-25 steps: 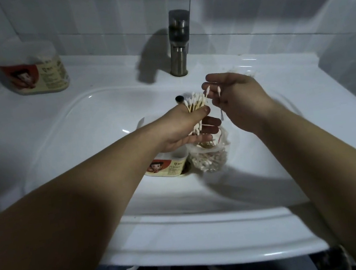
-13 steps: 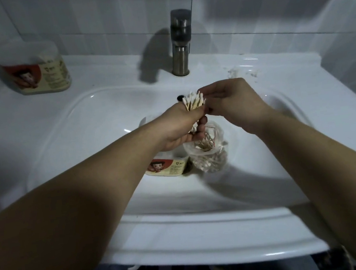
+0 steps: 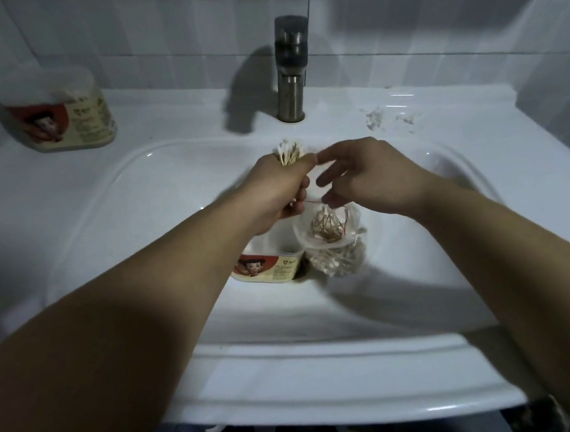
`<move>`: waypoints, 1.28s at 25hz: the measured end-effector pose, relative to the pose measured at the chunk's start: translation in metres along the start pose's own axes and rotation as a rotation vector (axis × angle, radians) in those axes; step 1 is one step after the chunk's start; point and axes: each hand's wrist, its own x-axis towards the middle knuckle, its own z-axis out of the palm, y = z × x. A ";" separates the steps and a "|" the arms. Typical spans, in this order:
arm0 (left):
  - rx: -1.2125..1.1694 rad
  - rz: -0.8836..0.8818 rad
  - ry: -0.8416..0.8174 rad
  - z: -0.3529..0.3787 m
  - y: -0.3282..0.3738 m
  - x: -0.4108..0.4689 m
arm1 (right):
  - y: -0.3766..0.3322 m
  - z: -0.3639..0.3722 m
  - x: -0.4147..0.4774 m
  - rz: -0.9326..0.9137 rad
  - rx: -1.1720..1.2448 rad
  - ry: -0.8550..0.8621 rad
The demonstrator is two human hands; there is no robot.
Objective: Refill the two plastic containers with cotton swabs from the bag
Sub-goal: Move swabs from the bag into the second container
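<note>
Left grip (image 3: 283, 187) closed round a bundle of cotton swabs (image 3: 290, 150); right grip (image 3: 368, 178) slack-fingered just beside it, holding nothing discernible.
Head view: directly below both grips, in the sink (image 3: 153, 210), the bag (image 3: 338, 248) sits touching an uncapped container (image 3: 271, 264). The second container (image 3: 59, 116) stands well apart, up and left of the left grip. Judged step: evening the bundle before loading. The next move requires lowering it upright into the open container without shedding swabs.

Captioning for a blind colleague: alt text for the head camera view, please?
A person's left hand grips a bundle of wooden-stemmed cotton swabs over a white sink, the right hand, fingers spread, beside it. Below sit a labelled plastic container and a clear plastic bag of swabs; another labelled container stands back left.
</note>
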 end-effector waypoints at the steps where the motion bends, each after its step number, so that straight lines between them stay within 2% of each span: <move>1: 0.019 0.013 0.014 -0.001 0.000 0.001 | -0.002 -0.001 -0.002 0.008 -0.112 -0.046; 4: 0.055 0.022 -0.014 -0.002 -0.004 0.001 | -0.002 0.006 -0.005 0.004 -0.526 -0.256; 6: 0.059 0.027 -0.051 -0.001 -0.004 0.000 | 0.001 0.012 -0.004 -0.010 -0.653 -0.345; 12: 0.095 0.023 -0.134 0.002 -0.008 -0.002 | 0.002 0.020 0.000 0.015 -0.706 -0.339; 20: 0.153 0.017 -0.177 0.002 -0.012 0.000 | -0.005 0.023 -0.006 0.012 -0.831 -0.484; 27: 0.130 -0.018 -0.204 0.000 -0.011 -0.002 | -0.001 0.022 -0.003 -0.009 -0.912 -0.450; 32: 0.162 -0.027 -0.221 0.001 -0.014 -0.003 | -0.002 0.021 -0.004 0.041 -0.904 -0.493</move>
